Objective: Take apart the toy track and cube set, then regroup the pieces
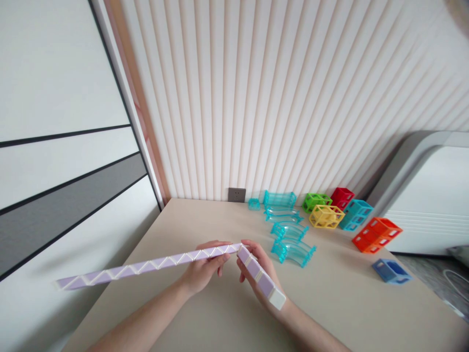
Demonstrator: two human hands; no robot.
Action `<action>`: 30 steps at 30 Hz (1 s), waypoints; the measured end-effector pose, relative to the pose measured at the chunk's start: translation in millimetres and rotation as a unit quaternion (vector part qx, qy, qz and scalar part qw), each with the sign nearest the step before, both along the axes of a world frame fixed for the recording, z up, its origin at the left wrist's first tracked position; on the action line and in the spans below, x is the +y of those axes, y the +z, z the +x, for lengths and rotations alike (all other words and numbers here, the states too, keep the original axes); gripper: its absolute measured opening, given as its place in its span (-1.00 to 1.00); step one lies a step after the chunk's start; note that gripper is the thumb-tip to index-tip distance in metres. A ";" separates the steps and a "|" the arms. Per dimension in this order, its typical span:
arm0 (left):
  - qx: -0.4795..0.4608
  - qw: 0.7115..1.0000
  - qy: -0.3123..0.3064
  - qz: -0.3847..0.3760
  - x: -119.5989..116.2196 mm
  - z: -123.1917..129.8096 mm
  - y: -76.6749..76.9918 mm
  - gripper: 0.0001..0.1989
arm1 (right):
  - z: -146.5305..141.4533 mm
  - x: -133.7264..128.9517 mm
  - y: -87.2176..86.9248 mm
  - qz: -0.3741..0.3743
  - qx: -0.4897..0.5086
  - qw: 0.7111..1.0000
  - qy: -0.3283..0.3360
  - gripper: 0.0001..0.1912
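A long purple and white snake puzzle [157,264] is held above the table in both hands. My left hand [203,266] grips its long straight part, which reaches far out to the left. Around the shorter part, bent toward me at an angle, my right hand [260,264] is closed, close to the bend. That short part ends in a white tip over my right wrist. The two hands are almost touching at the bend, and some fingers are hidden behind the puzzle.
On the beige table [220,318], several clear teal track pieces [293,250] lie right of my hands. Beyond them stand a yellow block [326,216], a green block [315,201], a red block [342,197], a teal block [355,214], an orange block [377,234] and a blue block [392,272]. A ribbed wall [220,98] with a socket [236,195] borders the back.
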State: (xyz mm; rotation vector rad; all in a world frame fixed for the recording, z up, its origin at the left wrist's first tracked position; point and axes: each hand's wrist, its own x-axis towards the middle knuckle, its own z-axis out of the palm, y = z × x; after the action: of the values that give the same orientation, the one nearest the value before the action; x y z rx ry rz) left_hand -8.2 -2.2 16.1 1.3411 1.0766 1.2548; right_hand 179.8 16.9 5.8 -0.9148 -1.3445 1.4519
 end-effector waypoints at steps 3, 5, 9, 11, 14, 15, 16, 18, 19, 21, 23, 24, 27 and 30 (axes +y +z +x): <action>-0.003 1.000 -0.016 -0.007 -0.4 1.4 1.3 -0.59 | 2.3 -2.2 -0.2 0.034 -0.043 0.998 -0.013 -0.46; -0.009 1.000 -0.025 -0.014 -0.7 1.8 0.9 -0.56 | 5.4 -3.1 -0.5 0.052 -0.052 0.997 -0.011 -0.47; -0.012 0.999 -0.041 -0.012 -1.3 1.8 -0.9 -0.59 | 10.1 -3.0 0.5 0.078 -0.090 0.993 -0.013 -0.49; -0.006 0.999 -0.048 -0.003 -1.5 1.5 -1.3 -0.63 | 10.4 -3.2 2.5 0.074 -0.110 0.991 -0.015 -0.43; 0.000 0.999 -0.054 0.006 -1.1 0.9 -2.0 -0.66 | 9.4 -4.6 4.9 0.055 -0.107 0.993 -0.010 -0.39; 0.000 0.998 -0.056 0.008 -0.9 0.7 -2.4 -0.66 | 9.0 -5.3 5.1 0.051 -0.103 0.993 -0.011 -0.40; 0.000 0.998 -0.058 0.009 -0.6 0.5 -2.8 -0.66 | 8.7 -5.8 5.1 0.048 -0.098 0.994 -0.011 -0.40; 0.001 0.998 -0.062 0.014 -0.3 0.3 -3.4 -0.67 | 8.6 -6.6 4.5 0.044 -0.091 0.995 -0.008 -0.41; 0.001 0.998 -0.063 0.017 -0.3 0.3 -3.5 -0.68 | 8.7 -6.7 4.1 0.044 -0.089 0.995 -0.005 -0.42; 0.001 0.998 -0.066 0.019 -0.6 0.5 -3.3 -0.69 | 9.0 -6.5 3.4 0.047 -0.089 0.995 0.005 -0.42; 0.000 0.998 -0.066 0.019 -1.3 0.8 -3.0 -0.69 | 9.2 -6.1 2.9 0.055 -0.098 0.994 0.011 -0.42; -0.001 0.998 -0.065 0.018 -1.6 0.9 -2.9 -0.69 | 9.2 -6.0 2.7 0.059 -0.104 0.993 0.011 -0.42; 0.001 0.998 -0.061 0.017 -1.9 0.8 -3.2 -0.69 | 8.8 -6.0 2.3 0.071 -0.118 0.990 0.005 -0.42; 0.009 0.998 -0.061 0.018 -1.8 0.7 -3.6 -0.68 | 7.9 -6.4 2.1 0.075 -0.114 0.991 -0.007 -0.41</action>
State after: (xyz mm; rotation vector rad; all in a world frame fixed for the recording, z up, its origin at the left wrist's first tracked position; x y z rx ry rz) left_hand -7.5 -4.0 12.4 1.4271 0.9727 1.1783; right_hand 187.6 10.5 7.8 -1.0120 -1.5869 1.2449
